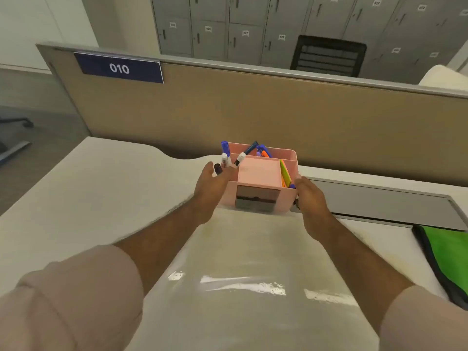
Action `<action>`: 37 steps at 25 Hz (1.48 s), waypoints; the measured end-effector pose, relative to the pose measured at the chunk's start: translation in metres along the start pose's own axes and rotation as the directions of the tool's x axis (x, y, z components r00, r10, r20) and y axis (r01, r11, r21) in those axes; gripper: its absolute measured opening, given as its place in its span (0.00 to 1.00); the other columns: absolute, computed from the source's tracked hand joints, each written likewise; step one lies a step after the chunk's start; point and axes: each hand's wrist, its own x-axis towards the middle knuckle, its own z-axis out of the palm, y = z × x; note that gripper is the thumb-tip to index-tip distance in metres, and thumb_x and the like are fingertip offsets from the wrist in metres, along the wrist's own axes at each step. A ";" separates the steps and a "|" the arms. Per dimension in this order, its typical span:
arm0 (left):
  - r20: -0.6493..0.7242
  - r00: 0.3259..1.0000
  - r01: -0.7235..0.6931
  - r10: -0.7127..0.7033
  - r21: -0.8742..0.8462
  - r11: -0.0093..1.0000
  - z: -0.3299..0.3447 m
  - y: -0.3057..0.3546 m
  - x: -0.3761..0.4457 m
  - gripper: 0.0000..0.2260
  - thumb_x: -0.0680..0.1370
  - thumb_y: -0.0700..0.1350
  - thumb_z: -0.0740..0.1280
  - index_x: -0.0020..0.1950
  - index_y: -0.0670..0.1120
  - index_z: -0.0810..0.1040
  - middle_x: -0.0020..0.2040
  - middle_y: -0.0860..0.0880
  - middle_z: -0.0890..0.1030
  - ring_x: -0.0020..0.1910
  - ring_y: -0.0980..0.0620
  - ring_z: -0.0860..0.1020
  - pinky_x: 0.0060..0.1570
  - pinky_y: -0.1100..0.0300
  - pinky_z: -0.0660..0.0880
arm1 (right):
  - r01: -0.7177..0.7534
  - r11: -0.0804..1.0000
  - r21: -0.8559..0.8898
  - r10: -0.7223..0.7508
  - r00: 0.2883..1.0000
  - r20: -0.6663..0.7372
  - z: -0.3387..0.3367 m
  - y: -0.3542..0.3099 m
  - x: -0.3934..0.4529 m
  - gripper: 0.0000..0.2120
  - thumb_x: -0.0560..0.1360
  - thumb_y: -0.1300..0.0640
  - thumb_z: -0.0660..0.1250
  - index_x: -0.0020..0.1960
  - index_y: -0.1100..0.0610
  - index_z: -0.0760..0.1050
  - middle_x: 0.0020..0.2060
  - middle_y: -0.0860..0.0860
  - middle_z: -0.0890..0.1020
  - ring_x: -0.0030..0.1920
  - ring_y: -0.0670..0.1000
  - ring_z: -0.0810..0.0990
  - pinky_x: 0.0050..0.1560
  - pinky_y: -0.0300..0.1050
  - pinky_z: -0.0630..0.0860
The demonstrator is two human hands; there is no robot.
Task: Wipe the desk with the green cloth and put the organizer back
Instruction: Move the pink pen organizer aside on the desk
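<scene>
Biggest thing in front of me is the white desk (76, 198), with a tan partition (253, 110) along its far edge. On the partition there's a dark blue plate (119, 68) that reads "010" in white. The grey lockers (228, 26) behind it have small number tags too, but they're too blurry to read.

The green cloth (448, 254) is lying flat on the desk way off to my right, nothing touching it.

The pink organizer (260, 178) sits at the back of the desk, near the partition. My left hand (212, 188) is pressed against its left side and my right hand (310, 196) against its right side, so I've got it clamped between both. Back compartments hold blue and orange markers (263, 150), left one has white-capped pens (225, 159), right slot has green and orange sticky notes (285, 173).
</scene>
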 end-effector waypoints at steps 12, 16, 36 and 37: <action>0.097 0.995 -0.019 0.029 -0.103 0.994 -0.003 -0.001 0.003 0.29 0.72 0.59 0.71 0.69 0.50 0.69 0.58 0.53 0.72 0.57 0.51 0.68 0.53 0.54 0.66 | 0.036 0.999 0.020 -0.034 0.997 -0.064 0.017 -0.004 0.002 0.16 0.82 0.46 0.53 0.63 0.49 0.73 0.46 0.47 0.80 0.46 0.46 0.77 0.36 0.40 0.70; 0.075 0.992 -0.087 0.102 -0.179 0.980 -0.038 0.011 -0.004 0.28 0.70 0.60 0.72 0.67 0.51 0.72 0.59 0.53 0.76 0.59 0.50 0.71 0.54 0.55 0.66 | 0.091 0.995 0.043 -0.090 0.996 -0.029 0.035 -0.025 -0.006 0.16 0.82 0.47 0.54 0.61 0.50 0.76 0.41 0.44 0.81 0.42 0.44 0.78 0.34 0.39 0.70; -0.368 0.921 0.001 -0.130 -0.332 0.943 -0.258 -0.050 -0.006 0.24 0.70 0.55 0.70 0.63 0.47 0.77 0.54 0.48 0.79 0.49 0.50 0.75 0.41 0.58 0.69 | 0.225 0.973 -0.050 -0.209 0.953 0.219 0.251 -0.019 -0.115 0.20 0.82 0.48 0.53 0.70 0.53 0.68 0.62 0.54 0.78 0.61 0.55 0.76 0.62 0.54 0.75; -0.361 0.923 0.003 -0.132 -0.337 0.941 -0.266 -0.055 -0.004 0.23 0.69 0.54 0.71 0.63 0.48 0.77 0.56 0.48 0.79 0.50 0.50 0.76 0.43 0.58 0.70 | 0.210 0.976 -0.065 -0.192 0.957 0.216 0.259 -0.016 -0.119 0.20 0.82 0.48 0.53 0.72 0.53 0.66 0.64 0.54 0.77 0.62 0.55 0.76 0.64 0.54 0.74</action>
